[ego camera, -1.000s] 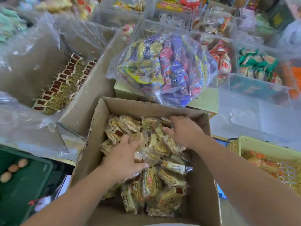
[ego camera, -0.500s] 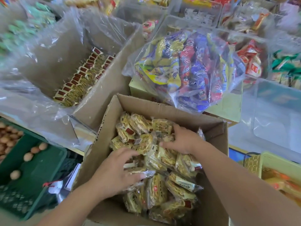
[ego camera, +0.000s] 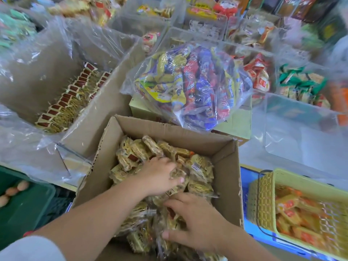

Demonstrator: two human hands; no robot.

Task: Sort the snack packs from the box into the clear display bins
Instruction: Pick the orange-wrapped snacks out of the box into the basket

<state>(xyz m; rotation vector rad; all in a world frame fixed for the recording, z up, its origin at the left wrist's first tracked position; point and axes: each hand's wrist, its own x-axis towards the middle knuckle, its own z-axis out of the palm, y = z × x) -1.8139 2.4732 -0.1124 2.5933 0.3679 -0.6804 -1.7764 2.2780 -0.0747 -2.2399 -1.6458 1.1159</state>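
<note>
Both hands are in the box (ego camera: pixel 226 174), on the packs (ego camera: pixel 135 153). The left hand (ego camera: pixel 159 177) has gone deeper than before, to the middle of the pile. Its fingers (ego camera: pixel 165 162) curl down into the packs, and its thumb presses one against them. The right hand (ego camera: pixel 197 221) has come back from the far side. It now lies nearer than the left fingers, spread wide and bent round a clump of packs. A clear bin (ego camera: pixel 301 140) stands well off to the right of the fingers, past the box wall.
</note>
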